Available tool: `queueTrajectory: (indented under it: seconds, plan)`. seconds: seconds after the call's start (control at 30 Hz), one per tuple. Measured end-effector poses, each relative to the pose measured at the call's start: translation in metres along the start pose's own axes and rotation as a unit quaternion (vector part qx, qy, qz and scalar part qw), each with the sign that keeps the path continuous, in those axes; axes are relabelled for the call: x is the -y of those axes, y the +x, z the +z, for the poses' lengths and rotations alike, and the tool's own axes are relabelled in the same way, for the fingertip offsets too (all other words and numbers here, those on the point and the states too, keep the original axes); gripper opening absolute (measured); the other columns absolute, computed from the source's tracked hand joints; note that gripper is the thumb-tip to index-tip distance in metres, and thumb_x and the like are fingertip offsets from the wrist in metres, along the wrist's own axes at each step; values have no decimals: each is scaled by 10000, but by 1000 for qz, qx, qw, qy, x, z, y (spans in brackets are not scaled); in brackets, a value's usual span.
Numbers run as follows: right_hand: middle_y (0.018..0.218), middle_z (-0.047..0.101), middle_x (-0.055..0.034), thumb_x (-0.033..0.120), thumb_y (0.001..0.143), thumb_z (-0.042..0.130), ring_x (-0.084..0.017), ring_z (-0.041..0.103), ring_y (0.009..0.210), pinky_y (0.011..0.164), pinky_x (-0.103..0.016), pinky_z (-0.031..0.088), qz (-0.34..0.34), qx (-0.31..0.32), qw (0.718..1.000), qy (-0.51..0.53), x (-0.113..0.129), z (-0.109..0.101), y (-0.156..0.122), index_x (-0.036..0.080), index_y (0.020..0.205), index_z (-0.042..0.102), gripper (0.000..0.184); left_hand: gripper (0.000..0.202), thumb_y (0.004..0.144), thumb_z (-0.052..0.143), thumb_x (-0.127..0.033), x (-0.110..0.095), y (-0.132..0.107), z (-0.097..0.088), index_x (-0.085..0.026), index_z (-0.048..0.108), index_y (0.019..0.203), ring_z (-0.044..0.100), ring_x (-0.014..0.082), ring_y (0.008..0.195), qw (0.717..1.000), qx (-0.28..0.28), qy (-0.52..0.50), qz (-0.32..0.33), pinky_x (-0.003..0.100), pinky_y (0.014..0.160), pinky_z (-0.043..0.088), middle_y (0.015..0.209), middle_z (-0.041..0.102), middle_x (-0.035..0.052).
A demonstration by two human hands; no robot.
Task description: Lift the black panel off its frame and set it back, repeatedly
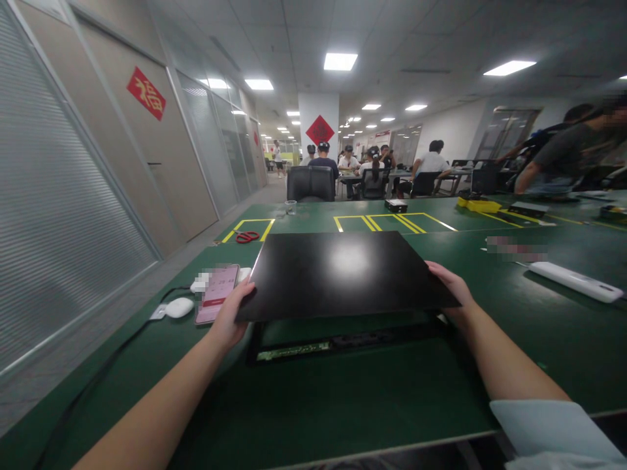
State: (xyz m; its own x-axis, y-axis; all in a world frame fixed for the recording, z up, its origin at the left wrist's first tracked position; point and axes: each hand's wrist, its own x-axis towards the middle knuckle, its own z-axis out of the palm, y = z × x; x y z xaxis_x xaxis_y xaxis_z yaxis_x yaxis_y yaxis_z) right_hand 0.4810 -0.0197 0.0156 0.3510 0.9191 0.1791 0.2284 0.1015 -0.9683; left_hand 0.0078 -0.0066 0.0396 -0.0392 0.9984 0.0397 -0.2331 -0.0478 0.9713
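Note:
A flat, glossy black panel (313, 281), which looks like a display screen, is held level above the table by its two sides. My left hand (234, 310) grips its left edge, thumb on top. On the opposite edge, my right hand (453, 292) has its fingers closed round the side. Beneath the panel lies a black frame (382, 338) with a strip of green circuit board (294, 351) along its near side; the panel hides the rest of it. A phone with a lit screen (218, 294) rests just left of my left hand.
On the green table (343, 391) are red-handled scissors (247, 236), a clear cup (290, 207), a white bar-shaped device (575, 281) and a yellow tray (477, 204). A black cable (112, 352) runs along the left edge. A person (578, 150) leans over the far right.

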Motion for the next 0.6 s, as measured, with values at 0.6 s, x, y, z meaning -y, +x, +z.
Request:
queueTrajectory:
  seconds: [0.6]
  plan:
    - [689,708,-68,200,684,606,-317,750,834,764,-471,628,191,-93,902,376,19,-6,-8,187,832,694,173,685,971,314,-677,36,24,-27,-224,707,1302,484,316,1434,916,82,369,134,493,1243,290,1517,580,88]
